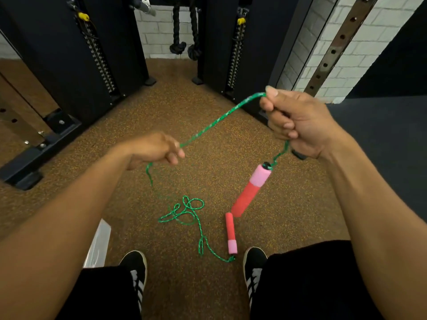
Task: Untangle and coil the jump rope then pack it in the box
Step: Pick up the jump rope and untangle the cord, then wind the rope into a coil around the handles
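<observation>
A green jump rope (221, 116) stretches between my two hands above the brown floor. My right hand (298, 121) grips the rope, pinching it at the thumb tip, and one pink-and-red handle (251, 189) dangles below that fist. My left hand (157, 150) holds the rope further along, lower and to the left. From there the rope drops to a tangled bunch (184, 211) on the floor. The second pink-and-red handle (231, 233) lies flat on the floor between my shoes. A clear plastic box (98, 245) shows partly behind my left forearm.
Black gym machine frames (76, 65) with weight stacks stand ahead left and right, their feet on the speckled floor (173, 107). Thick black ropes (184, 42) hang at the back wall. A dark mat (381, 139) lies on the right. My shoes (136, 271) are near the bottom.
</observation>
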`<state>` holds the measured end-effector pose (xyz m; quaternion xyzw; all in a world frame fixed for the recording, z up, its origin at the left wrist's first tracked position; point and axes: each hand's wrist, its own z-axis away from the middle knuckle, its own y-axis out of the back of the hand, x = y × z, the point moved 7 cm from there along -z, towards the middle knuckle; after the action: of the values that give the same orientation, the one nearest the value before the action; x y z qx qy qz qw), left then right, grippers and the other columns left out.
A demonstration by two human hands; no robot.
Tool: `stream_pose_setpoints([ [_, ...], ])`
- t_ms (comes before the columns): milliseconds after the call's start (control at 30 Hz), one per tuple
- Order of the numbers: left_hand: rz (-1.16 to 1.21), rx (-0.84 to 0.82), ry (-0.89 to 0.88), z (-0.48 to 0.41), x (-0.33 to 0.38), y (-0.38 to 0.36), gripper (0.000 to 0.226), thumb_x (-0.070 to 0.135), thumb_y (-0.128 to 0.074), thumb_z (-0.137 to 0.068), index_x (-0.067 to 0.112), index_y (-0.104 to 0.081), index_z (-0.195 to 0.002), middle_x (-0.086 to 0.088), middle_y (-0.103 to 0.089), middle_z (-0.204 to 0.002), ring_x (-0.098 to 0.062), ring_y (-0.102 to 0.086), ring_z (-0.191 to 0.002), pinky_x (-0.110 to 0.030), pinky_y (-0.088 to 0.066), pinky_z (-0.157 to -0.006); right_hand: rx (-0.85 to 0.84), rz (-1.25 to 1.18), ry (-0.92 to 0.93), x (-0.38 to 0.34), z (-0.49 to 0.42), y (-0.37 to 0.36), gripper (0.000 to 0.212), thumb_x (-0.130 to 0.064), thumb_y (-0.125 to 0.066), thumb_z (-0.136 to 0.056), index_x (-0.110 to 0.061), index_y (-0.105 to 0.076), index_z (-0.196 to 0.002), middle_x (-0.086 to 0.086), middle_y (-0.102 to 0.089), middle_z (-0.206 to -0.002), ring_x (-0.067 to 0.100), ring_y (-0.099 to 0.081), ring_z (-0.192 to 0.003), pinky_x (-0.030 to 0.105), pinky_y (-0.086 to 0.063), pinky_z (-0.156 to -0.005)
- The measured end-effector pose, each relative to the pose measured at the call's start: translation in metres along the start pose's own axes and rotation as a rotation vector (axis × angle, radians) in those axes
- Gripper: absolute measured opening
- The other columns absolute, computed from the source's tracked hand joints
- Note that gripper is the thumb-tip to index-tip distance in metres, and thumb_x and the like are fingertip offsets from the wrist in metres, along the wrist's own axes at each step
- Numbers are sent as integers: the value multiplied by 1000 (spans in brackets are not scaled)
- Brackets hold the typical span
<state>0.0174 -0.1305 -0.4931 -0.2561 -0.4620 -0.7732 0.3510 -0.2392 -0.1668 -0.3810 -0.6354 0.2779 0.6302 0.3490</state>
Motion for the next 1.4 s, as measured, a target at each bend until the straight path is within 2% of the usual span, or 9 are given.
stream_pose_setpoints([
  [133, 307, -215, -266, 26, 67, -33, 42, 9, -51, -97, 24, -55, -135, 2, -63, -131, -11, -56, -126, -41, -35, -113, -73, 335, 20, 6, -9, -25, 34, -34, -46, -104, -15, -62, -80, -11, -39, -45, 3, -28, -37, 16, -22, -38],
  [333, 385, -110, -438, 42, 115, -35, 43, 45, -49, -93, 8, -70, -86, 5, -40, -49, -10, -44, -48, -26, -47, -61, -124, 447, -48, 23, -13, -40, 31, -27, -47, -104, -13, -62, -80, -8, -42, -49, 3, -32, -43, 14, -28, -42],
  [533, 367, -360, -400, 48, 107, -55, 46, 43, -48, -91, 6, -75, -88, -5, -68, -70, -16, -65, -73, -26, -54, -72, -99, 623, 50, 24, -12, -37, 28, -28, -49, -103, -15, -62, -81, -14, -54, -70, 5, -47, -73, 25, -39, -75],
  [733, 408, -247, -325, 36, 95, -46, 44, 54, -61, -85, 12, -73, -90, -12, -73, -109, -22, -68, -106, -38, -51, -96, -77, 118, 31, 22, -14, -43, 34, -22, -51, -92, -25, -49, -58, -6, -38, -63, 10, -39, -64, 28, -39, -74],
  [900, 360, -214, -527, 32, 105, -55, 34, 6, -68, -87, 14, -57, -118, 5, -67, -117, -12, -60, -118, -26, -49, -98, -241, -391, 103, 4, -8, -65, 24, -12, -47, -74, -20, -44, -52, 3, -28, -63, 20, -32, -66, 33, -44, -72],
  [1000, 220, -240, -501, 34, 105, -80, 19, 24, -64, -88, 9, -71, -96, -4, -75, -93, -24, -70, -98, -26, -53, -89, -168, -512, 176, -7, -10, -52, 21, -14, -52, -74, -18, -47, -54, 1, -36, -61, 18, -37, -65, 34, -46, -74],
  [1133, 642, -235, -367, 29, 97, -71, 41, 37, -51, -95, 18, -59, -59, 3, -49, -47, -17, -57, -48, -38, -54, -77, 170, -528, 148, 1, -12, 4, 25, -7, -57, -88, -17, -54, -65, 1, -51, -72, 18, -54, -75, 41, -54, -83],
  [1267, 945, -254, -340, 32, 103, -50, 39, 35, -42, -99, 16, -60, -70, 4, -42, -48, -12, -48, -45, -38, -55, -71, 330, -206, -99, 31, -11, 28, 23, -23, -66, -93, -19, -52, -75, 0, -55, -86, 13, -56, -70, 28, -56, -59],
  [1400, 1057, -84, -271, 27, 97, -30, 40, 37, -43, -101, 17, -68, -75, 6, -48, -53, -8, -48, -45, -30, -52, -62, 254, -6, -267, 54, -14, 22, 27, -36, -65, -93, -24, -48, -75, -4, -54, -68, 4, -31, -43, 15, -25, -34],
])
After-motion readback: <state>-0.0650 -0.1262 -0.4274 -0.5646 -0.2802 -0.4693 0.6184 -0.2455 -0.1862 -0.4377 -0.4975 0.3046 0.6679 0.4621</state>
